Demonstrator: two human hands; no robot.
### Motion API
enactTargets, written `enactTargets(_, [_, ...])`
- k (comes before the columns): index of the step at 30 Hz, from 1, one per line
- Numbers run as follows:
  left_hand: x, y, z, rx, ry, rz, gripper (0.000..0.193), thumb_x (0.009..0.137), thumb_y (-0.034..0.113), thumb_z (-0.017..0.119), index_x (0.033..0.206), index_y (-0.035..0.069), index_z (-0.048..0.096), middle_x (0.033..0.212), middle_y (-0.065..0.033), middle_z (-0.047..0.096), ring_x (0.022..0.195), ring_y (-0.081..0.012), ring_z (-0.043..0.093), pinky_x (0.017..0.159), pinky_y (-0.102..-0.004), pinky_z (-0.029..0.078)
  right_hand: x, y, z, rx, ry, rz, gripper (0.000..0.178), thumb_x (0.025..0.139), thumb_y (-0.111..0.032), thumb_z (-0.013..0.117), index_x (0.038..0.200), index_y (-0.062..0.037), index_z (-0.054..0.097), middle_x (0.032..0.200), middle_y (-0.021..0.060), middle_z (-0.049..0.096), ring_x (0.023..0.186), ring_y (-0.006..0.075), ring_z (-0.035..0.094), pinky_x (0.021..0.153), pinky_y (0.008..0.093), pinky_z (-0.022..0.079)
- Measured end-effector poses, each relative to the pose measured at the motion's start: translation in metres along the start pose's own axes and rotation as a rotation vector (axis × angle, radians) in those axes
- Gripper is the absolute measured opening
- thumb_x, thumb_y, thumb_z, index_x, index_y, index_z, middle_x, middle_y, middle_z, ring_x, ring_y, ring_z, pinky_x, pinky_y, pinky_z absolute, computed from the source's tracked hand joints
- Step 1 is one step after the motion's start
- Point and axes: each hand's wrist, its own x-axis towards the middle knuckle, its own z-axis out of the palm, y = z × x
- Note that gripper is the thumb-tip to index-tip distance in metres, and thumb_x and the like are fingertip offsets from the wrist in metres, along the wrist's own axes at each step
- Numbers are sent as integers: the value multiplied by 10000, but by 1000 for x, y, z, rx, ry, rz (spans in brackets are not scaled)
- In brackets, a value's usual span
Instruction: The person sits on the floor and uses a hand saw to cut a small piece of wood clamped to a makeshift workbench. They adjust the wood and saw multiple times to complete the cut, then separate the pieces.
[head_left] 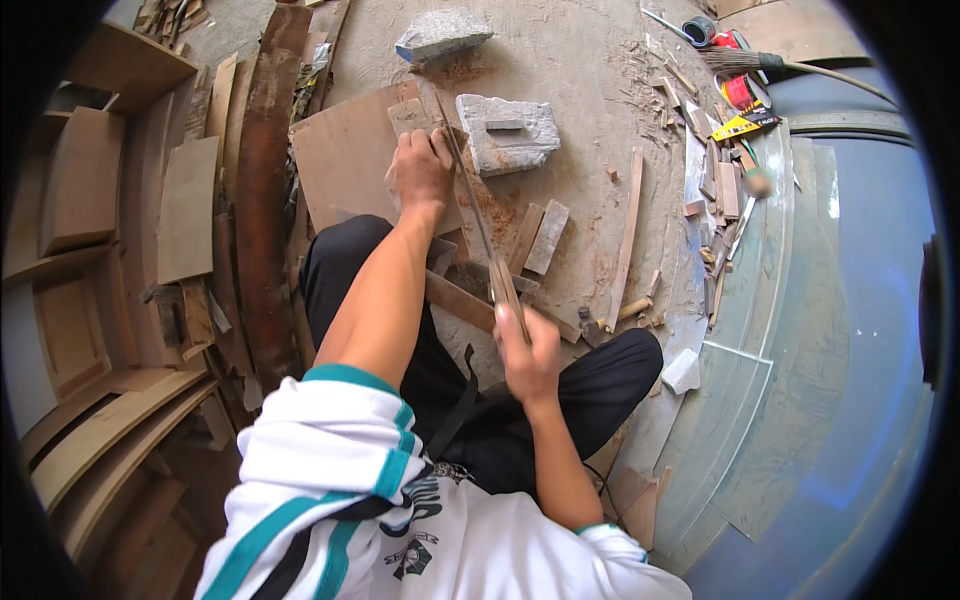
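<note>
My left hand (420, 170) is closed over a small piece of wood (405, 115), pressing it down at the edge of a plywood sheet (340, 160). My right hand (527, 350), slightly blurred, wraps around the handle end of a long, thin hand saw (475, 205). The blade points away from me, seen nearly edge-on, and its far part passes just right of my left fingers. Whether its teeth touch the wood cannot be made out. Right of the blade lies a rough pale stone block (510, 150) with a small grey bar (505, 125) on top.
Another stone block (445, 35) lies farther off. A hammer (630, 314) and wood offcuts (547, 237) are near my knees. Glass sheets (800, 240), a broom (740, 62) and a yellow-and-black tool (745, 125) are at right. Wooden cabinets (85, 180) and boards (265, 200) line the left.
</note>
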Motion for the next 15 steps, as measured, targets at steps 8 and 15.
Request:
enactTargets(8, [1, -4, 1, -29, 32, -3, 358, 1004, 398, 507, 917, 78, 643, 1000, -154, 659, 933, -401, 652, 797, -512, 513, 16, -5, 2, 401, -100, -210, 563, 1020, -567, 508, 914, -18, 582, 709, 17, 546, 630, 97, 517, 599, 265, 433])
enactTargets(15, [1, 1, 2, -40, 20, 7, 349, 1002, 390, 513, 913, 79, 644, 988, -151, 664, 927, -393, 657, 797, -511, 517, 18, -23, 8, 349, -1, 31, 569, 1053, -482, 484, 687, -49, 529, 581, -17, 458, 551, 84, 470, 530, 257, 368])
